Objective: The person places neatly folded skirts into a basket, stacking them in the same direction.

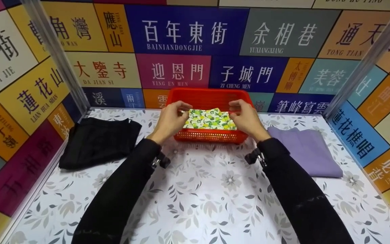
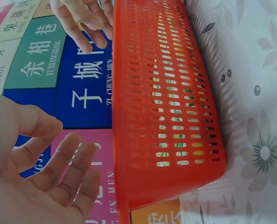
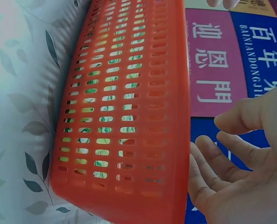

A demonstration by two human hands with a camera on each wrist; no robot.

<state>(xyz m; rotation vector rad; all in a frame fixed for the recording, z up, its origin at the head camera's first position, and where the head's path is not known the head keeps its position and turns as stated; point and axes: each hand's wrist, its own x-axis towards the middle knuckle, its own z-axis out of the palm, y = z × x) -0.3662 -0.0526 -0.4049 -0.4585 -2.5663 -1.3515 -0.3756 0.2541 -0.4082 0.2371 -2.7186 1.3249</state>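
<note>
A red plastic basket (image 1: 212,135) with slotted walls stands against the back wall. Inside it lies a folded cloth (image 1: 210,121) with a green, yellow and white leafy print; through the slots it shows in both wrist views. My left hand (image 1: 174,117) hovers over the basket's left end, fingers loosely bent and holding nothing. Over the right end is my right hand (image 1: 245,117), its fingers likewise relaxed and empty. In the left wrist view the left hand (image 2: 45,172) is apart from the basket wall (image 2: 171,107). The right hand (image 3: 241,163) is beside the rim in the right wrist view.
A folded black garment (image 1: 100,142) lies on the table's left side. On the right is a folded purple cloth (image 1: 306,150). The table has a white cover (image 1: 212,203) printed with grey leaves. Panels with large lettering (image 1: 188,30) enclose the back and sides.
</note>
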